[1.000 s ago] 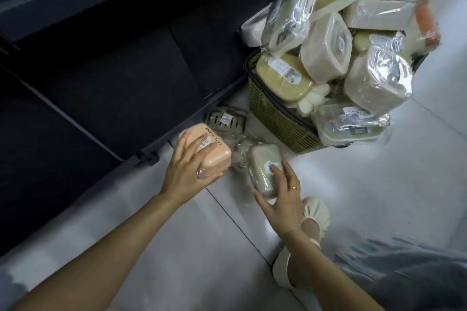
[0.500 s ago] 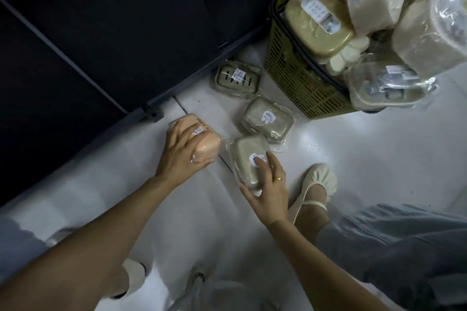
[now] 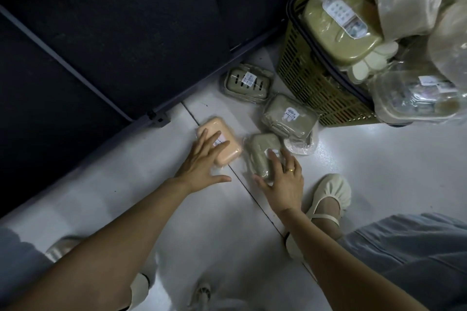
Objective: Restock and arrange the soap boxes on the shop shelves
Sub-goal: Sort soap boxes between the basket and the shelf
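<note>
white floor, l grip (image 3: 202, 159) flat on peach box (image 3: 219, 144), r grip (image 3: 283, 179) on green box (image 3: 262, 154)

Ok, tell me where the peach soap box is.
In the head view, the peach box lies on the floor left of centre, under the left hand, beside the green box near the dark shelf base.

Four soap boxes (image 3: 289, 115) lie on the floor (image 3: 366, 184) between shelf base (image 3: 156, 113) and basket (image 3: 318, 88). Left hand (image 3: 202, 161) rests on leftmost box (image 3: 218, 140); right hand (image 3: 283, 179) on the box (image 3: 260, 151) just beside it.
</note>
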